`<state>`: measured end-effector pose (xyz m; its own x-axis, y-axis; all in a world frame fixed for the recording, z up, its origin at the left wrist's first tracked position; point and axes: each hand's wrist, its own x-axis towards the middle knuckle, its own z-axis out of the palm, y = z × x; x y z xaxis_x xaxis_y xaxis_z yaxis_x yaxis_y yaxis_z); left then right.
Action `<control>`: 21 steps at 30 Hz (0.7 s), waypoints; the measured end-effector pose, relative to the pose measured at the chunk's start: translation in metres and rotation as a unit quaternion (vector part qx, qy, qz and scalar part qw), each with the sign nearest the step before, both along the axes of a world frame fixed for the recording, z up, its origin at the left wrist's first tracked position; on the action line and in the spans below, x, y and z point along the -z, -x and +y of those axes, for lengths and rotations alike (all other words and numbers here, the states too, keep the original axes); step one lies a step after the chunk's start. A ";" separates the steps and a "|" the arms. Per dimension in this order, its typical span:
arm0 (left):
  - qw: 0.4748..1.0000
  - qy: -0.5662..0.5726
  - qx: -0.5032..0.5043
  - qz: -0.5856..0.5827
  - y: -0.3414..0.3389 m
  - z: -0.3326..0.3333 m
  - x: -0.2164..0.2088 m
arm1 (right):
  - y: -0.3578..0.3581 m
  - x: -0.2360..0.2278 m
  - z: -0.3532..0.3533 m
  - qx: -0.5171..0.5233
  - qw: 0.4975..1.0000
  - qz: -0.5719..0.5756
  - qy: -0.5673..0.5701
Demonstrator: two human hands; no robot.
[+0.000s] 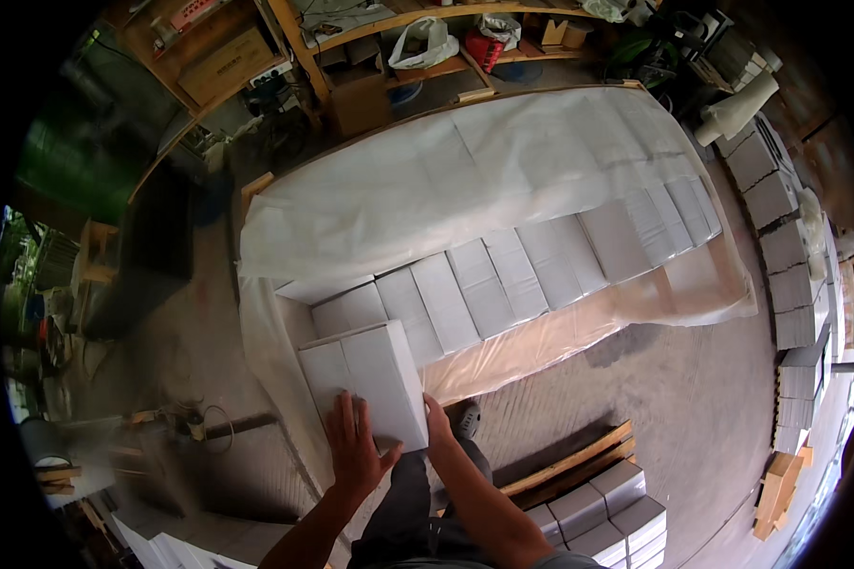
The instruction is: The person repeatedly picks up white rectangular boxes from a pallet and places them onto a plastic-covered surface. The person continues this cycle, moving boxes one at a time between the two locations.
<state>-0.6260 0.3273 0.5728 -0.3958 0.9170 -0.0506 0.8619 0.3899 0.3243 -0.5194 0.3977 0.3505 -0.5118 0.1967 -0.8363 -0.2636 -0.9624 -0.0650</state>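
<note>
White carton point(384, 375): in the head view, it sits in front of you at the near-left end of the carton row point(498, 275); whether it rests on anything, you cannot tell.
Left hand point(356, 446): your fingers spread wide, palm down on the upper face, probably to steady it.
Right hand point(438, 431): you grip the right side with the thumb near the edge, likely bracing it; your other fingers are mostly hidden.
Forearms point(489, 507): both reach up from the lower edge, the right slanting inward.
Row packing: the boxes stand side by side, presumably so each props the next.
Plastic sheet point(446, 180): draped over the far part, perhaps against dust.
Carton stack point(593, 517): near your right elbow, beside wooden slats point(579, 460).
</note>
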 end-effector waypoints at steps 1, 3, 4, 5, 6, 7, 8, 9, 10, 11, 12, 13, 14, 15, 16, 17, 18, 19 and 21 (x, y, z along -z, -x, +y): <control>1.000 0.004 0.007 0.003 -0.005 -0.005 -0.002 | 0.002 -0.006 -0.002 -0.003 1.000 0.026 0.007; 0.999 0.032 0.023 0.009 -0.004 -0.013 0.000 | 0.012 -0.025 0.004 -0.026 0.998 0.063 0.007; 0.998 0.049 0.023 0.016 -0.002 -0.023 -0.004 | 0.019 -0.045 0.006 -0.055 0.996 0.076 0.005; 0.999 0.027 0.020 0.034 -0.001 -0.024 0.006 | 0.019 -0.058 0.015 -0.072 0.994 0.078 -0.004; 0.998 0.036 0.027 0.042 0.001 -0.024 0.013 | 0.018 -0.071 0.021 -0.078 0.994 0.072 -0.005; 0.997 0.045 0.035 0.050 0.006 -0.024 0.018 | 0.019 -0.083 0.026 -0.083 0.994 0.066 -0.006; 0.996 0.054 0.041 0.058 0.011 -0.024 0.022 | 0.022 -0.087 0.029 -0.089 0.994 0.061 -0.007; 0.997 0.045 0.036 0.059 0.015 -0.022 0.024 | 0.025 -0.075 0.029 -0.092 0.992 0.084 -0.011; 0.997 0.036 0.036 0.055 0.016 -0.015 0.023 | 0.023 -0.058 0.029 -0.088 0.991 0.102 -0.016; 0.998 0.027 0.033 0.050 0.017 -0.011 0.021 | 0.022 -0.053 0.030 -0.088 0.989 0.120 -0.020; 0.999 0.025 0.017 0.043 0.019 -0.009 0.019 | 0.022 -0.048 0.029 -0.091 0.989 0.116 -0.016; 0.999 0.020 0.001 0.038 0.022 -0.005 0.018 | 0.030 -0.048 0.033 -0.095 0.989 0.114 -0.016; 0.999 0.015 -0.015 0.033 0.025 -0.001 0.017 | 0.037 -0.048 0.037 -0.098 0.989 0.113 -0.015; 0.999 0.008 -0.019 0.038 0.031 0.004 0.017 | 0.045 -0.049 0.040 -0.092 0.988 0.120 -0.020; 0.999 0.010 -0.009 0.037 0.041 0.008 0.015 | 0.052 -0.050 0.039 -0.082 0.988 0.126 -0.022; 0.999 0.013 -0.002 0.045 0.057 0.011 0.013 | 0.065 -0.050 0.040 -0.073 0.987 0.139 -0.024; 0.998 0.015 0.005 0.053 0.069 0.016 0.012 | 0.076 -0.050 0.044 -0.064 0.986 0.152 -0.027; 0.998 0.018 0.007 0.062 0.076 0.019 0.013 | 0.083 -0.065 0.051 -0.065 0.985 0.155 -0.028; 0.998 0.014 0.000 0.067 0.089 0.031 0.011 | 0.095 -0.047 0.055 -0.076 0.983 0.164 -0.013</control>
<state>-0.7150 0.3580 0.5619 -0.3998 0.9163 -0.0226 0.8971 0.3962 0.1954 -0.6144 0.4531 0.3971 -0.7784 0.1162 -0.6170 -0.1283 -0.9914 -0.0248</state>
